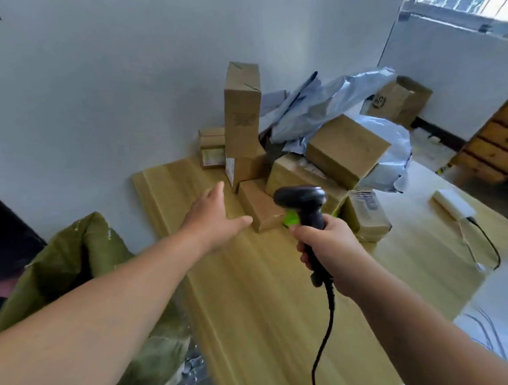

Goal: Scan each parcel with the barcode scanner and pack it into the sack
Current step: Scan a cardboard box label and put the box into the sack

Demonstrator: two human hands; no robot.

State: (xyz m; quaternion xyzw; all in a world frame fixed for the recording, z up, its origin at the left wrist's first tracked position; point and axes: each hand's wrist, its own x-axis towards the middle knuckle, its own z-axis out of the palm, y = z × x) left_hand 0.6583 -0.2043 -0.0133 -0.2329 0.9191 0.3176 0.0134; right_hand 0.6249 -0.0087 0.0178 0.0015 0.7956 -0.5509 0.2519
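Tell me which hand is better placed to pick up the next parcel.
The left hand: it is open and empty, beside the small cardboard box, with the green sack to its left. The right hand grips the barcode scanner.

The left hand (216, 220) is stretched far out, fingers straight, thumb spread. The right hand (329, 253), nearer, grips the barcode scanner (303, 200) by its handle.
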